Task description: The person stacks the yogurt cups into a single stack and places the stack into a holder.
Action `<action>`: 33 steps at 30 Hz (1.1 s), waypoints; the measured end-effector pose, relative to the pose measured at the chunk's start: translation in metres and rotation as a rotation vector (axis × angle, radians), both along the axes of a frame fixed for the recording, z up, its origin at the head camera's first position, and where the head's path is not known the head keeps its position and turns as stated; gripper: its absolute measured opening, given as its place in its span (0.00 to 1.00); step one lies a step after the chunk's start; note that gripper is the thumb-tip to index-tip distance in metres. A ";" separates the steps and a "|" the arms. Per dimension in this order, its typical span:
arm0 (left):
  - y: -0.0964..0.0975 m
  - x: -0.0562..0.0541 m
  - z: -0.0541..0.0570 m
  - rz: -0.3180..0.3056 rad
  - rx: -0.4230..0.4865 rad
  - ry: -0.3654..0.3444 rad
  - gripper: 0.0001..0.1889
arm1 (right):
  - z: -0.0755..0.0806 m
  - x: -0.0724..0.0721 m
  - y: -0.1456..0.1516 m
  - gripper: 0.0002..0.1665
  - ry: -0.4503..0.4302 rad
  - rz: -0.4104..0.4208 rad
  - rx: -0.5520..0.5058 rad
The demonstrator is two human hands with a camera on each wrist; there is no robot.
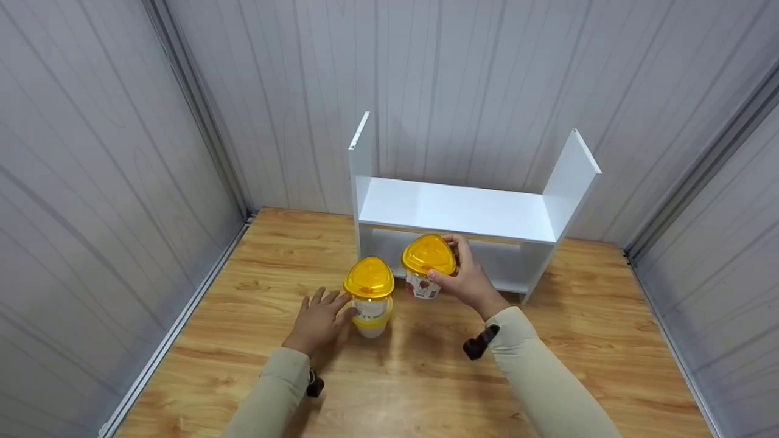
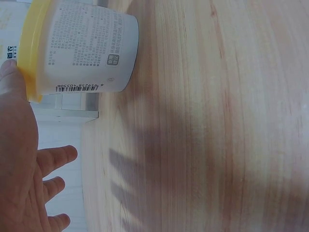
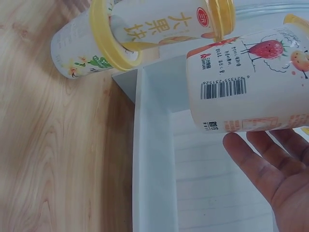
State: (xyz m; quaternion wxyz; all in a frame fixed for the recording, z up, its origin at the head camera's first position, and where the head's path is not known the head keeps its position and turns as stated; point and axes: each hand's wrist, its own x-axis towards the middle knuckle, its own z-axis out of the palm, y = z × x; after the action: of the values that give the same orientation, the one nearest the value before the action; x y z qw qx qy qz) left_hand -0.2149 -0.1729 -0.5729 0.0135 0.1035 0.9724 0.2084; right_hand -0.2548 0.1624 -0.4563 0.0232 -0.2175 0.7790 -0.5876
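Observation:
Two yogurt cups stand stacked on the wooden tabletop. The lower cup is white with a yellow lid; the upper cup has a translucent orange domed lid. Beside the stack is my left hand, fingers spread, its thumb touching around where the two cups meet in the left wrist view. My right hand holds another yogurt cup with the same orange lid, tilted, thumb in front and fingers behind. Strawberry art and a barcode show on this held cup in the right wrist view.
A white two-level shelf with tall side panels stands just behind the cups, against the back wall. Grey panel walls close in the wooden tabletop on the left and right.

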 end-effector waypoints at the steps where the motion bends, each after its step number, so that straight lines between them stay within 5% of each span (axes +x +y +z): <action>1: 0.000 0.000 0.000 0.000 0.002 -0.001 0.31 | 0.001 0.000 0.000 0.43 0.003 -0.003 0.007; 14: 0.001 0.000 -0.002 -0.003 -0.013 -0.006 0.32 | 0.014 -0.001 -0.004 0.44 -0.014 0.009 0.017; 22: 0.002 0.001 -0.002 -0.006 -0.011 -0.003 0.33 | 0.039 0.015 -0.010 0.44 -0.017 0.043 0.004; 33: 0.002 -0.001 -0.001 -0.007 -0.010 0.000 0.33 | 0.018 -0.005 -0.008 0.43 -0.009 0.019 0.001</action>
State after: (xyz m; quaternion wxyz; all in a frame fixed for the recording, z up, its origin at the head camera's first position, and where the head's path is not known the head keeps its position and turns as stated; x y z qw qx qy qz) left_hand -0.2158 -0.1711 -0.5741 0.0149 0.1067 0.9731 0.2037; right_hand -0.2601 0.1542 -0.4385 0.0322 -0.2221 0.7772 -0.5879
